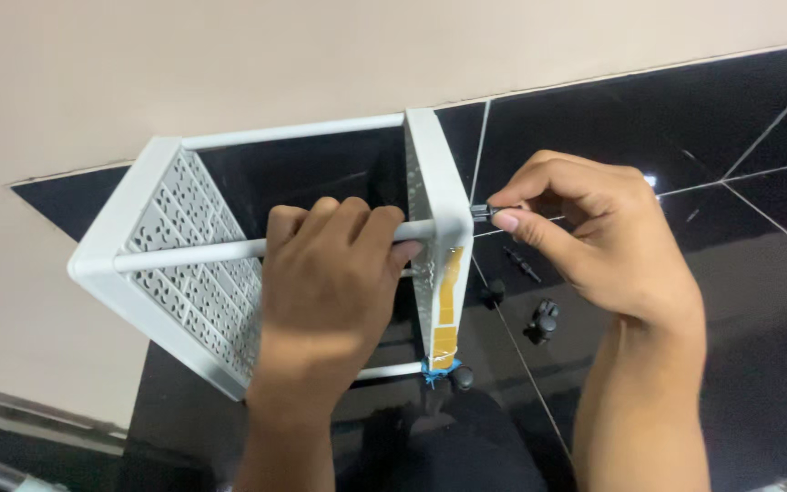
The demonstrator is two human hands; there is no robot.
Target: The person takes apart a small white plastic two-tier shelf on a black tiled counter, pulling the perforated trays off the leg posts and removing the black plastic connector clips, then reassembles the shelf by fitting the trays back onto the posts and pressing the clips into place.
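A white plastic rack [170, 260] with perforated shelves lies on its side on the black tiled floor. My left hand [325, 292] grips one of its white connecting poles [193, 255] near the right-hand shelf [437, 196]. My right hand [585, 232] pinches a small black screw-like part [482, 213] against the outer face of that shelf, in line with the pole. A strip of orange tape [448, 301] runs down the shelf's edge, and a black caster [462, 376] sits at its lower corner.
Several small black parts lie loose on the floor beside the rack: a pin [521, 262], a caster [495, 292] and another caster [544, 321]. A beige wall [229, 64] rises behind the rack. The floor [758, 301] is glossy.
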